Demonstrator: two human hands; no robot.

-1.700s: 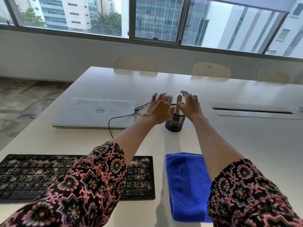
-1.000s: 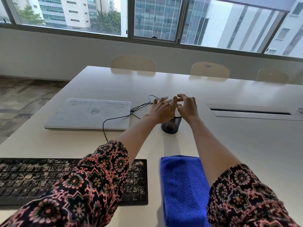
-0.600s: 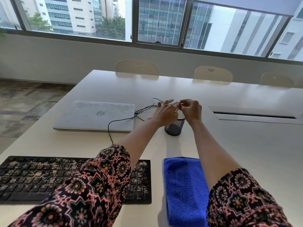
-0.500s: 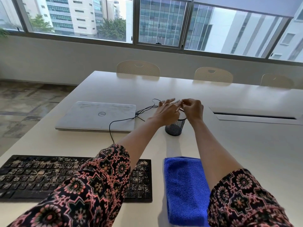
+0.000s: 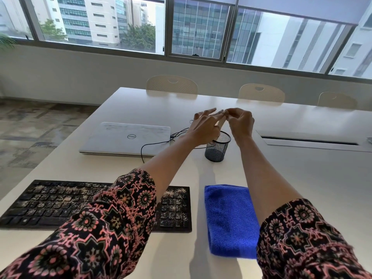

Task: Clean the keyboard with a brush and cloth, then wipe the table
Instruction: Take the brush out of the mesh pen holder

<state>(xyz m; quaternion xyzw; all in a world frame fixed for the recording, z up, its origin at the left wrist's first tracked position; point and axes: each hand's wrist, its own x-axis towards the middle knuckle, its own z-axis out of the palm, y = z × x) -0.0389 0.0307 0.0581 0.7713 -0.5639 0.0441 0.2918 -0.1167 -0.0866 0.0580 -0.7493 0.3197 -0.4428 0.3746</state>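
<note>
You are looking at one readable mark: the round Dell logo [image 5: 131,136] is sitting on the lid of the closed laptop [image 5: 108,139], and it is reading upside down from your view. The keyboard [image 5: 60,204] keys are showing legends too small and too gritted over for you to read.
</note>
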